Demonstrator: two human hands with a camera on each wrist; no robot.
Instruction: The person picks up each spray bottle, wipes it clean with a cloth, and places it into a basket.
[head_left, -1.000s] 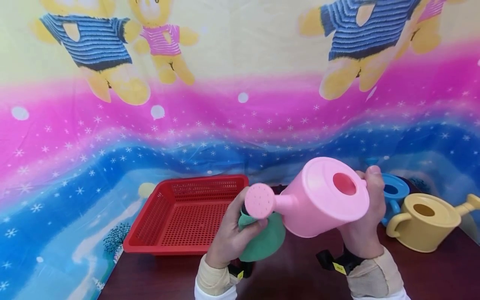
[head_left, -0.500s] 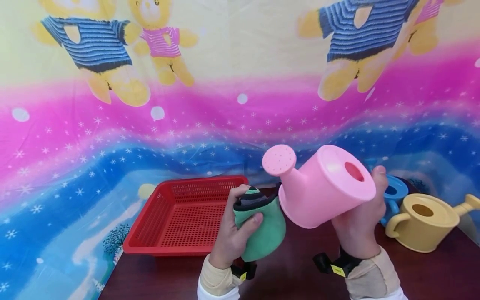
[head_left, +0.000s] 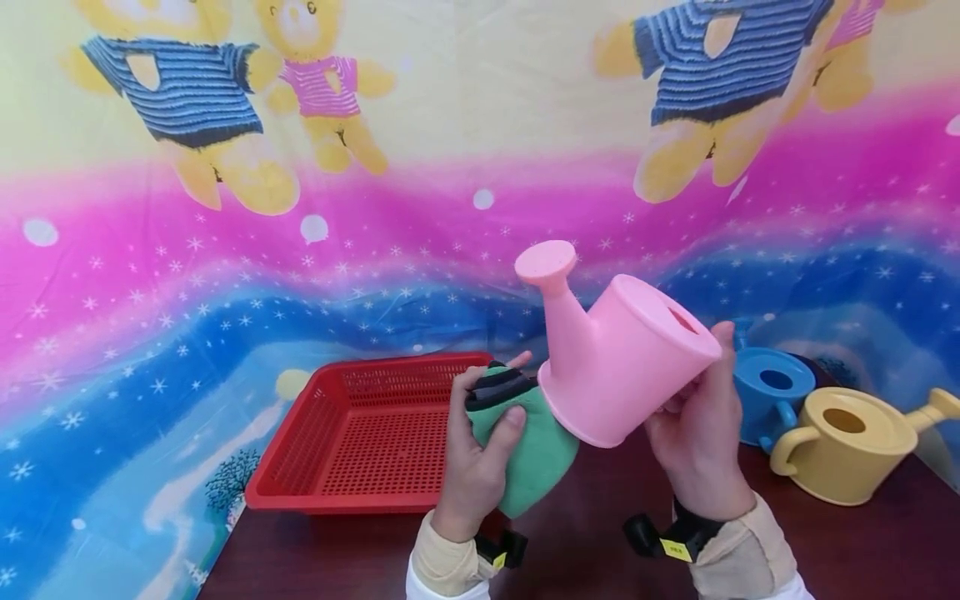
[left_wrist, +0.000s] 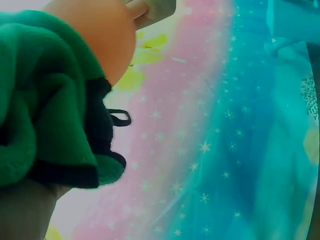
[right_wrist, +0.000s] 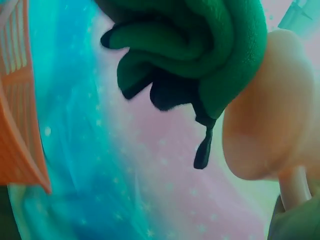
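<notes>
My left hand (head_left: 476,479) grips a folded green cloth (head_left: 543,458) with black edging, its thumb across the front. The cloth lies against the lower side of a pink watering can (head_left: 626,367), near its base. In the left wrist view, a black loop hangs from the bunched cloth (left_wrist: 50,95). My right hand (head_left: 705,446) holds the can from the right, off the table and tilted, with the sprinkler head up at the left. The can hides its handle in the head view. Close to the right hand (right_wrist: 295,222), the right wrist view shows part of the handle.
A red plastic basket (head_left: 390,454) stands on the dark table (head_left: 600,550) at the left. To the right are a blue watering can (head_left: 752,404) and a yellow watering can (head_left: 855,458). A printed cloth backdrop (head_left: 480,275) hangs behind.
The pink can has turned, its sprinkler head rising from in front of the left hand to well above it. The green cloth has shifted slightly right, against the can's base.
</notes>
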